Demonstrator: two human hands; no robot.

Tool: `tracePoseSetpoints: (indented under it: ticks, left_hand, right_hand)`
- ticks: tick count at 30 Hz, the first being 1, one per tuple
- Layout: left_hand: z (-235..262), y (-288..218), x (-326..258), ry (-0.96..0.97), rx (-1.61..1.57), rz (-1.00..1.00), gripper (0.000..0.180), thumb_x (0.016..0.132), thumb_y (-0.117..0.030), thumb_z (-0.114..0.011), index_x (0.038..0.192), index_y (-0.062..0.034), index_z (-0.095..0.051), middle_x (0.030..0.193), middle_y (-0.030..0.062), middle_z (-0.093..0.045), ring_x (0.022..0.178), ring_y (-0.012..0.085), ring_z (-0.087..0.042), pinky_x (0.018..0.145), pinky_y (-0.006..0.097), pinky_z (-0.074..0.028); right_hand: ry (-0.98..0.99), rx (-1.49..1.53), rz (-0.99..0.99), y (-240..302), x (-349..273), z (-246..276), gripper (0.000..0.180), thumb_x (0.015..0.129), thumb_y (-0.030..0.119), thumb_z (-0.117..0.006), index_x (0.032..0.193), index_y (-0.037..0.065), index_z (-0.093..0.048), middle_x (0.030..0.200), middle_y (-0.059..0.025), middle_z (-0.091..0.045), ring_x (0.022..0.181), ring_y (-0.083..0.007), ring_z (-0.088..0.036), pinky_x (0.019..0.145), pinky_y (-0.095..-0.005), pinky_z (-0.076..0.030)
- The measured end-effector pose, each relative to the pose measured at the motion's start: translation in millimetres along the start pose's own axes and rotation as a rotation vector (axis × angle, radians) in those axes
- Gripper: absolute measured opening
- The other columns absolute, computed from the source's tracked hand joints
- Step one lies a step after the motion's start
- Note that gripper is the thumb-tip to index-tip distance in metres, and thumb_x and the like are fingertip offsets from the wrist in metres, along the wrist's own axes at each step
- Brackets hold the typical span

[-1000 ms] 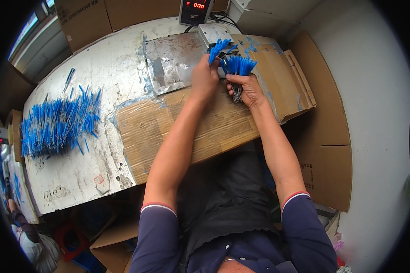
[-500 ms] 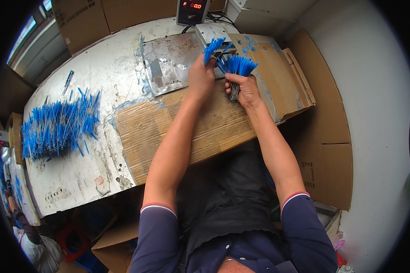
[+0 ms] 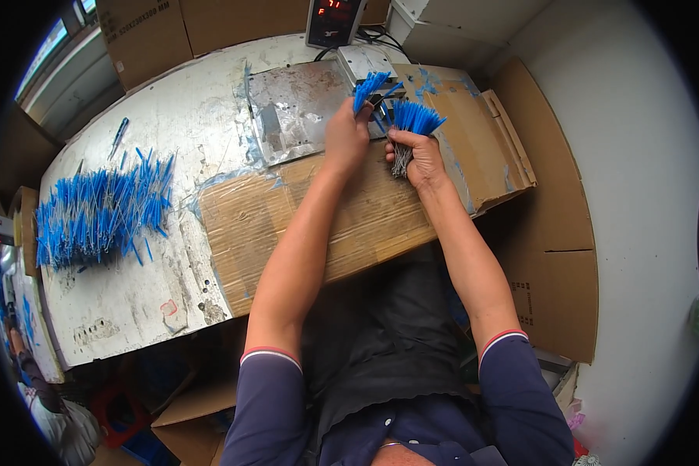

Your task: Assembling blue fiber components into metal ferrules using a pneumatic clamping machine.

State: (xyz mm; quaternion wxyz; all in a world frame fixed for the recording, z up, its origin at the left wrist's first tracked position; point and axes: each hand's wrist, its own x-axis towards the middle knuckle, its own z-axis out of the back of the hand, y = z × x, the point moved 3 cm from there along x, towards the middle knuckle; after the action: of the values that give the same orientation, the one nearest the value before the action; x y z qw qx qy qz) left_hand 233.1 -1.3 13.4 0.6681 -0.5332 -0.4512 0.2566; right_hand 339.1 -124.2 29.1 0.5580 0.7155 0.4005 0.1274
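My left hand [image 3: 348,133] is closed around a small bundle of thin blue-tipped wire pieces [image 3: 371,87], tips pointing up. Beside it, my right hand [image 3: 421,158] grips a thicker bundle of the same pieces [image 3: 416,118]; their blue ends fan out above the fist and bare metal wires stick out below. Between the hands, a few blue pieces stand against a small dark device, partly hidden by the fingers. Behind the hands is a light metal box [image 3: 363,62]. A large heap of blue-tipped wire pieces [image 3: 105,208] lies at the left of the worktable.
A digital display [image 3: 334,22] with red digits stands at the back. Cardboard [image 3: 326,221] covers the table's near side, and a metal plate [image 3: 295,109] lies behind it. A pen [image 3: 118,138] rests beyond the heap. Cardboard boxes and a wall flank the right; another person is at lower left.
The red digits on the display have changed. Both hands stay closed on their bundles close together, with only slight movement; the whole view has shifted a little.
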Motion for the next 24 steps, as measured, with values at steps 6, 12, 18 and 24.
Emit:
tracePoseSetpoints:
  ticks: [6,12,18,24]
  left_hand:
    - [0,1,-1,-0.008,0.115,-0.102,0.011,0.099,-0.013,-0.062,0.106,-0.0036,-0.064,0.076,0.0087,-0.067,0.063,0.0175,-0.063,0.061,0.034,-0.050]
    - [-1,0,-3,-0.134,0.128,-0.205,0.010,0.100,-0.012,-0.060,0.105,-0.0039,-0.063,0.077,0.0081,-0.068,0.061,0.0180,-0.063,0.060,0.035,-0.050]
    - [8,-2,-2,-0.199,0.063,0.033,0.011,0.100,-0.013,-0.057,0.103,-0.0033,-0.061,0.088,0.0153,-0.071,0.083,0.0363,-0.069,0.072,0.045,-0.051]
    - [15,-2,0,-0.295,0.030,0.015,0.012,0.101,-0.015,-0.057,0.103,-0.0034,-0.061,0.085,0.0154,-0.070,0.081,0.0381,-0.068,0.070,0.046,-0.050]
  right_hand:
    - [0.078,-0.088,0.080,-2,-7,-4,0.019,0.080,-0.005,-0.076,0.097,-0.001,-0.067,0.081,-0.0078,-0.067,0.067,-0.0184,-0.066,0.054,-0.0297,-0.055]
    - [-0.129,-0.082,0.163,-1,-7,-2,0.015,0.079,-0.006,-0.075,0.091,-0.004,-0.067,0.078,-0.0097,-0.068,0.062,-0.0185,-0.066,0.051,-0.0290,-0.055]
    - [-0.168,-0.153,0.261,5,-2,-11,0.010,0.077,-0.006,-0.075,0.085,-0.005,-0.068,0.074,-0.0104,-0.067,0.055,-0.0184,-0.065,0.048,-0.0292,-0.057]
    - [-0.201,-0.228,0.315,7,12,-21,0.008,0.076,-0.007,-0.074,0.080,-0.005,-0.067,0.072,-0.0106,-0.067,0.054,-0.0186,-0.066,0.047,-0.0304,-0.057]
